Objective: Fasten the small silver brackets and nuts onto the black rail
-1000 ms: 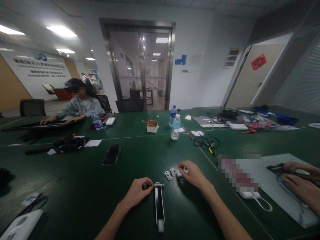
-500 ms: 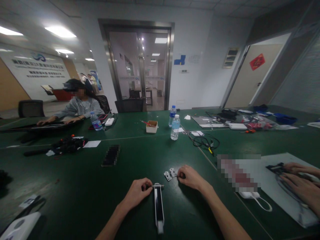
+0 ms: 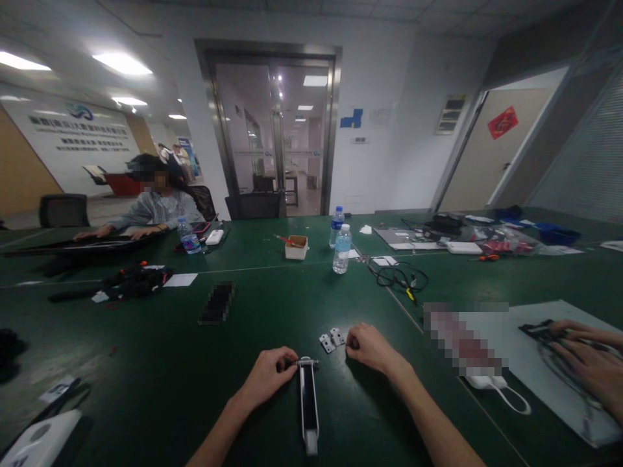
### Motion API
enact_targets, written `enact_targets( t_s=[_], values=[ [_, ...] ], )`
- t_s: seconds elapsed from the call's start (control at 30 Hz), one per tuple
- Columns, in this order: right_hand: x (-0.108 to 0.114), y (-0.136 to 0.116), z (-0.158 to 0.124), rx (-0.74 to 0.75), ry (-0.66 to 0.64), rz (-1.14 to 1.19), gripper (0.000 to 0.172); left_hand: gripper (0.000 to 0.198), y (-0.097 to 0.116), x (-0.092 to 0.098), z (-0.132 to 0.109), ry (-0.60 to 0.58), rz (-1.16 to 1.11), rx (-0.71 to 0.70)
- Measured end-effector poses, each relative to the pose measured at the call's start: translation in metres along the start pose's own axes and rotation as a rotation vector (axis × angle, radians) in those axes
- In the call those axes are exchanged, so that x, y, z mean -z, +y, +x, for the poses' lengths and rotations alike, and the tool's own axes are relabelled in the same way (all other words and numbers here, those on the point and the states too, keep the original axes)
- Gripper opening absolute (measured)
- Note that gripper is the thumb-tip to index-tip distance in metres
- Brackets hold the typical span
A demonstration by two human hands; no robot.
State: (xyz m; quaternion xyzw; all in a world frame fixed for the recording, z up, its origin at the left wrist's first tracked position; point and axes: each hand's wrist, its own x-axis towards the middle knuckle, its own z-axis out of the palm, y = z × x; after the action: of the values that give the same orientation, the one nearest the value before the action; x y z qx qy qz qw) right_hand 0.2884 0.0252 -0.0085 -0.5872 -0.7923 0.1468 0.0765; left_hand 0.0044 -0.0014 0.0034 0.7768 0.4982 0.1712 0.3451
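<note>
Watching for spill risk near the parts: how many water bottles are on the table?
3. Mid-table, a rear bottle stands just behind a front bottle; a third bottle stands far left by a seated person. Clutter far right may hide more.

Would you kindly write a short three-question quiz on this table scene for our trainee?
1. True or false: the left hand touches the small hinge.
2. What does the left hand pinch? A: a screwdriver; B: the far end of the long bar; C: a cable.
3. Fill in: ___ water bottles stand just right of the small box.
Key: 1 false; 2 B; 3 two.
</note>
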Motion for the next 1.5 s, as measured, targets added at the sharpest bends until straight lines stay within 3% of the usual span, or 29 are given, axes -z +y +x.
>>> enact_targets(
  t_s=[0.27,0.7,0.93,1.13,1.3,1.5],
  values=[
    [-0.003,-0.005,-0.001,0.000,-0.022,-0.002,0.012,0.025,-0.004,-0.002,0.000,0.000,-0.013,-0.018],
    [0.003,-0.021,-0.007,0.087,0.076,0.044,0.006,0.024,-0.010,-0.003,0.000,0.004,-0.020,-0.057],
    [0.001,-0.036,-0.009,0.295,0.220,0.182,0.008,0.022,-0.010,-0.002,0.000,0.033,-0.012,-0.067],
    [-0.017,-0.055,-0.011,0.493,0.363,0.321,0.013,0.021,-0.001,-0.003,-0.004,0.183,0.006,-0.088],
    [-0.033,-0.075,-0.011,0.679,0.518,0.432,0.012,0.014,0.011,-0.009,-0.009,0.242,-0.060,-0.237],
    [-0.043,-0.081,-0.009,0.692,0.531,0.461,0.009,0.014,0.008,-0.011,-0.007,0.209,-0.126,-0.244]
  ],
)
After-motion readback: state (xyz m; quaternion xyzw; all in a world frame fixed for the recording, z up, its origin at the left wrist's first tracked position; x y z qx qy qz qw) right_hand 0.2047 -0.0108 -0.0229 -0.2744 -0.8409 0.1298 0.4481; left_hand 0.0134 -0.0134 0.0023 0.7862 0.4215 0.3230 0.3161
